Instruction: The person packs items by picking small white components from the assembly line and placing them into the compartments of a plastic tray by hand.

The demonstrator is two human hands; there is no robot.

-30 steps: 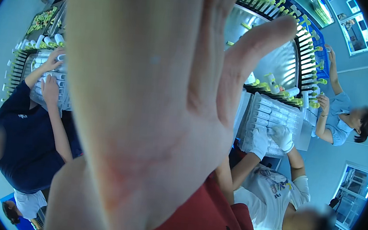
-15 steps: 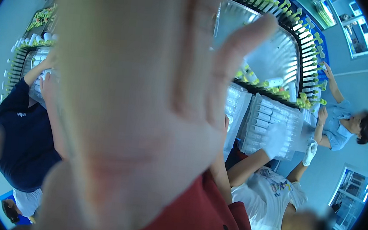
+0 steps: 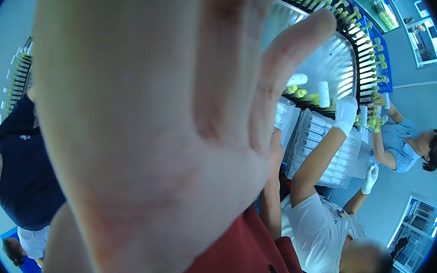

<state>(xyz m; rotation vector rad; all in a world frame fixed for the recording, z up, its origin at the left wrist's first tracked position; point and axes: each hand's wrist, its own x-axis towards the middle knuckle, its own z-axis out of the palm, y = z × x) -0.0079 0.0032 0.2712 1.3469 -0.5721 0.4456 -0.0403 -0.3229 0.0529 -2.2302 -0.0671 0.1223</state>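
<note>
Very close in front, my left hand (image 3: 143, 103) fills much of the view, palm side showing. Its fingers stretch upward and apart, most tips running out of the picture, and nothing shows in it. From a red sleeve my right forearm (image 3: 273, 194) reaches up beside it; the fingers of that hand are hidden behind my left hand. Closest to that arm is a clear plastic tray (image 3: 326, 162) with rows of white cylinders. Beyond lies a shiny metal table (image 3: 310, 56), where a loose white cylinder (image 3: 297, 80) and a second white cylinder (image 3: 323, 94) rest near yellow-green pieces (image 3: 299, 92).
Black slats with yellow-green holders (image 3: 370, 61) ring the metal table. A co-worker's white-gloved hand (image 3: 345, 114) is at its near rim. Another person in blue (image 3: 397, 138) stands at the right, and one in dark clothing (image 3: 27, 160) at the left. A blue crate (image 3: 381, 57) is behind.
My left hand has spread slightly leftward, covering more of the dark-clothed person's arms. The co-worker's gloved hand has moved from the tray up to the table's rim.
</note>
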